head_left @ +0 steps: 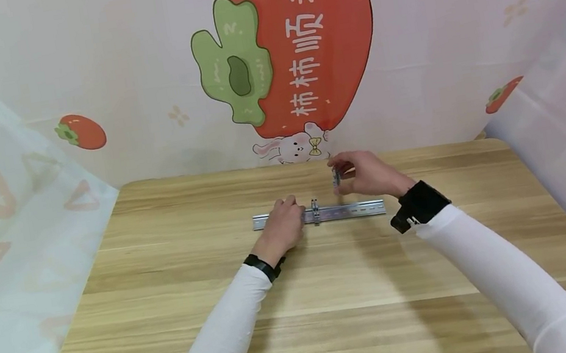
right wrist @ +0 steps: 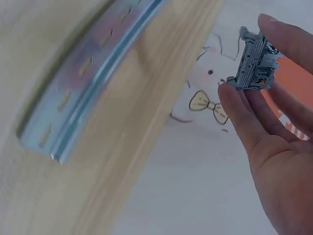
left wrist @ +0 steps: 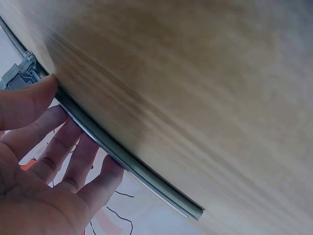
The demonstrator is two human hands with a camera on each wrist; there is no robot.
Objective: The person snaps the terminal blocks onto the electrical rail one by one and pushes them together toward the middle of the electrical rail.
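A slotted metal DIN rail (head_left: 352,211) lies across the table. My left hand (head_left: 284,227) grips it left of its middle; in the left wrist view the thumb is on one long edge of the rail (left wrist: 142,171) and the fingers on the other. Just right of that hand, grey terminal blocks (head_left: 316,212) sit on the rail; how many is hard to tell. Above and behind the rail, my right hand (head_left: 368,175) pinches a loose grey terminal block (right wrist: 254,61) between thumb and fingers, apart from the rail.
The wooden table (head_left: 295,322) ends at a back edge close behind the right hand. Beyond it hangs a pale printed curtain (head_left: 142,57) with red fruit and a rabbit, and sheets hang at both sides.
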